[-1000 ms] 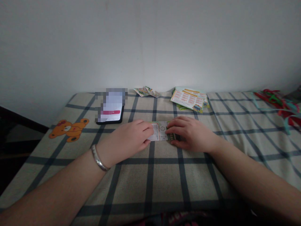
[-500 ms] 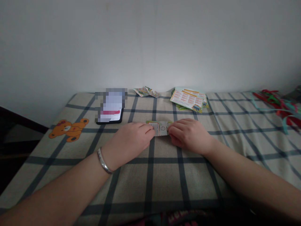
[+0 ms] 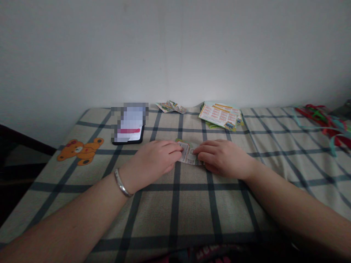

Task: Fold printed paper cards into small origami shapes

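Note:
A small printed paper (image 3: 187,153), white and grey with a green edge, lies at a slant on the checked cloth between both hands. My left hand (image 3: 157,157), with a silver bangle at the wrist, has its curled fingers closed on the paper's left end. On the right end press the bent fingers of my right hand (image 3: 225,157), covering that part. The fingertips and the paper's underside are hidden, so I cannot tell whether it is folded.
A phone (image 3: 133,124) with a lit, partly blurred screen lies behind my left hand. Folded paper pieces (image 3: 171,106) and a stack of printed sheets (image 3: 219,116) lie by the wall. Coloured ribbons (image 3: 326,124) are at the far right. A bear picture (image 3: 80,151) decorates the checked cloth (image 3: 153,215).
The paper has turned from nearly straight to a slant, its right end nearer me. Both hands have shifted slightly with it, keeping hold of its ends.

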The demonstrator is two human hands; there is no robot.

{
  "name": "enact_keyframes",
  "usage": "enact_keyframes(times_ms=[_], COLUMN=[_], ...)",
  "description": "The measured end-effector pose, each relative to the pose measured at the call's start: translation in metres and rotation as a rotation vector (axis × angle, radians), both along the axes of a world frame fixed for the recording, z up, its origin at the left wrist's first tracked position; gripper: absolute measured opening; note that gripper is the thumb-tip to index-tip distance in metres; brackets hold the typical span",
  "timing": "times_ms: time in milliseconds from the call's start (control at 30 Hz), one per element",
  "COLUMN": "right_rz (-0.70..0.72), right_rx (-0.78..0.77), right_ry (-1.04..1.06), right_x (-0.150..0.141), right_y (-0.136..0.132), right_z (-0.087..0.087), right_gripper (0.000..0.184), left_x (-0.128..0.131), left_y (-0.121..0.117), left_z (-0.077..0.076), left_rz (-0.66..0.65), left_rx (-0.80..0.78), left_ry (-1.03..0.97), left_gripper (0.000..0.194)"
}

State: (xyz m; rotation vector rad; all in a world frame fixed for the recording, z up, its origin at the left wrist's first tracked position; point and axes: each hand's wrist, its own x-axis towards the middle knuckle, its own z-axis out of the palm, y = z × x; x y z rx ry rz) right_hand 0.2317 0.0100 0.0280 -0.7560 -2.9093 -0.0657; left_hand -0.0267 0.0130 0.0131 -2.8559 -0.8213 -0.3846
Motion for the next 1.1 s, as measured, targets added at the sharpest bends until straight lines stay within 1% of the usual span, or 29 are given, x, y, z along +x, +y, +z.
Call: enact_keyframes(times_ms=[133,233,300,400,533,667,767,900,967,1033,1100], right_rz=[0.015,0.02,-0.006,-0.044,-0.084,-0.103,-0.11,-0.113,-0.103,-0.092,-0.075], right_rx=[-0.03,0.006,0.03,0.066,0.096,0.057,0.053,0.065,0.055,0.025,-0.043], right_ry=[0.085,0.015,-0.055,-0.114,-0.128,-0.083,-0.077,-0.085,-0.075,-0.051,-0.01], right_x=[-0.003,-0.006,-0.006,-0.002,0.004,0.004,0.002,0.001,0.001,0.001,0.001], right_y=[-0.005,-0.009,-0.01,-0.009,-0.008,-0.007,-0.007,-0.009,-0.01,-0.01,-0.01], right_z=[0.003,0.006,0.007,0.01,0.011,0.009,0.007,0.007,0.008,0.008,0.007], right_gripper=[0.011,0.009,0.008,0.007,0.008,0.007,0.009,0.009,0.007,0.005,0.005], left_x=[0.003,0.007,0.009,0.009,0.007,0.006,0.007,0.008,0.008,0.007,0.006], left_y=[-0.002,-0.006,-0.008,-0.008,-0.006,-0.004,-0.004,-0.007,-0.007,-0.007,-0.007], left_z=[-0.002,0.002,0.006,0.009,0.003,-0.004,-0.002,0.004,0.004,0.003,0.001], left_rz=[0.057,0.105,0.128,0.104,0.061,-0.069,-0.068,-0.11,-0.1,-0.086,-0.083], left_rx=[0.014,0.02,0.014,-0.027,-0.035,0.01,0.043,0.032,0.028,0.024,0.022], left_ry=[-0.011,0.033,0.058,0.061,0.017,-0.046,-0.037,0.008,0.035,0.064,0.083], left_gripper=[0.016,0.008,0.007,0.008,0.014,0.024,0.025,0.023,0.023,0.023,0.023])
